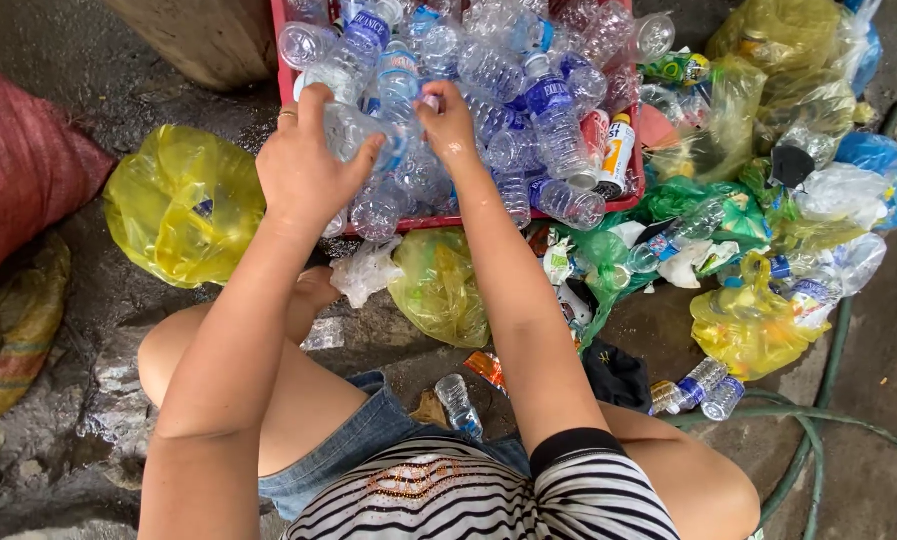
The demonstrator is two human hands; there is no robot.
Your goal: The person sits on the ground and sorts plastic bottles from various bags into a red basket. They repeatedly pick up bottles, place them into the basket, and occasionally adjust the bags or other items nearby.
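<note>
Head view: left hand (304,165) is gripping a clear crumpled plastic bottle (361,135), fingers wrapping its body, over the near edge of the red plastic crate (629,195). Right hand (449,125) is pinching the same bottle's neck end, fingertips closed on it. Crate is holding a heap of clear bottles with blue labels. Yellow plastic bag (184,205) is lying left of the crate, another yellow bag (439,285) just below it. Green hose (819,420) is curving at right.
</note>
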